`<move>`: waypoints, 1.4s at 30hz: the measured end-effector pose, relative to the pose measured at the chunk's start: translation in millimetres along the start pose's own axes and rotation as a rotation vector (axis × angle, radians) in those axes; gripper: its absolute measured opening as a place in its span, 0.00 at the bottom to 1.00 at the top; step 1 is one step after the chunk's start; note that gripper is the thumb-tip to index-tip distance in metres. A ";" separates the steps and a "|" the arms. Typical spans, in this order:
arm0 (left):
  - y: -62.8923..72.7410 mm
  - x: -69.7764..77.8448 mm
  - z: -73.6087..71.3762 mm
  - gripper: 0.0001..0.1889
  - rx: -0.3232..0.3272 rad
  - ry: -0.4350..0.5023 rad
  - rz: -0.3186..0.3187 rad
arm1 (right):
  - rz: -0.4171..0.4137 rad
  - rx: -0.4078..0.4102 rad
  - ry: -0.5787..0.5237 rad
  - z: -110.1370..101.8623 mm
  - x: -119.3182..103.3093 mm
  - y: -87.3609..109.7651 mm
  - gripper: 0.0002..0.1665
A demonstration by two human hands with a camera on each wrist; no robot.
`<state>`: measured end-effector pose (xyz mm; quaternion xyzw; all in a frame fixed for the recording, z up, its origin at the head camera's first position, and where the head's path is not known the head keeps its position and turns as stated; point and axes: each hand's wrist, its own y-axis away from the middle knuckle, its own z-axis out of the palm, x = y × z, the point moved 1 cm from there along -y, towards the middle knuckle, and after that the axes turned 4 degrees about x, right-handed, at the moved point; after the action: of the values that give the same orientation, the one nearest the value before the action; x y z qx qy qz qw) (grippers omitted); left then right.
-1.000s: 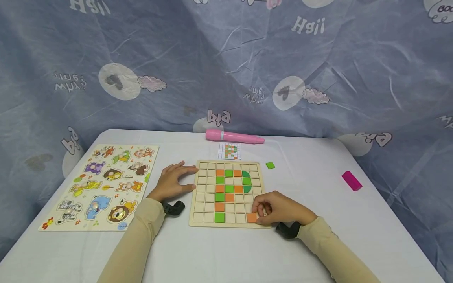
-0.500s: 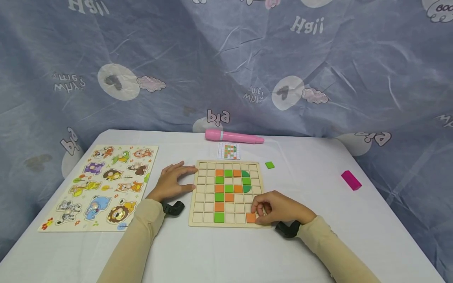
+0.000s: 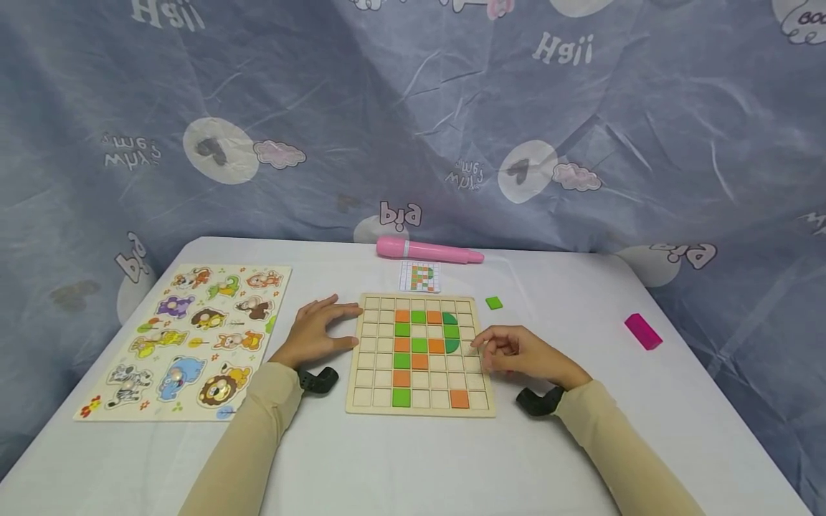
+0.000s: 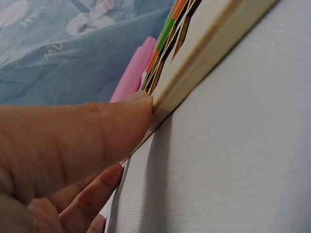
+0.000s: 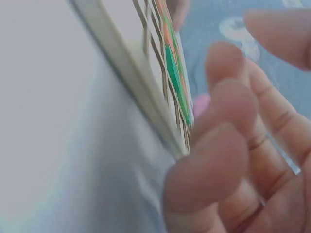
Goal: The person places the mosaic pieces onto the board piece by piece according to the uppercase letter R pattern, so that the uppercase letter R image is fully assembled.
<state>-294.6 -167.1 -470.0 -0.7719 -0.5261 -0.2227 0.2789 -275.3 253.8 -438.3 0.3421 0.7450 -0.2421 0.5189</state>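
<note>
A wooden grid board (image 3: 379,378) lies mid-table, with orange, green and dark green tiles forming a letter shape in its cells. My left hand (image 3: 315,333) rests at its left edge, thumb and index finger spread and touching the side; the left wrist view shows the thumb (image 4: 97,133) against the rim. Over the board's right edge hovers my right hand (image 3: 525,355), fingers loosely bent, nothing visible between them in the right wrist view. One orange tile (image 3: 459,399) sits in the bottom row, apart from the letter. Beyond the board's upper right lies a loose green tile (image 3: 493,303).
Behind the board lie a small pattern card (image 3: 420,276) and a pink pen-like object (image 3: 429,251). An animal puzzle board (image 3: 193,344) covers the table's left side. At the right is a magenta block (image 3: 643,332). A patterned cloth (image 3: 413,129) hangs behind.
My right hand has left the orange tile in the bottom row and moved up and slightly right, to the board's right edge. The left hand has stayed put.
</note>
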 end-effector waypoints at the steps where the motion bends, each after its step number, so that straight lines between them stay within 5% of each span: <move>1: -0.1 -0.2 0.2 0.32 0.000 0.000 0.000 | 0.012 0.037 0.006 -3.8 1.6 -0.1 0.18; 8: 0.3 -4.4 3.0 0.32 -0.002 0.001 0.007 | 0.112 0.267 0.051 -29.5 11.4 -1.5 0.24; 16: 1.6 -5.2 5.1 0.32 -0.005 0.006 0.000 | 0.188 0.383 0.071 -55.6 22.3 -9.3 0.26; 42: -0.7 -3.5 1.5 0.32 0.000 -0.002 -0.001 | 0.333 0.417 0.081 -81.1 34.9 -35.2 0.29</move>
<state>-296.4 -168.3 -473.2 -0.7720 -0.5266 -0.2221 0.2783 -359.2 298.1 -443.0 0.5689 0.6327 -0.2879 0.4396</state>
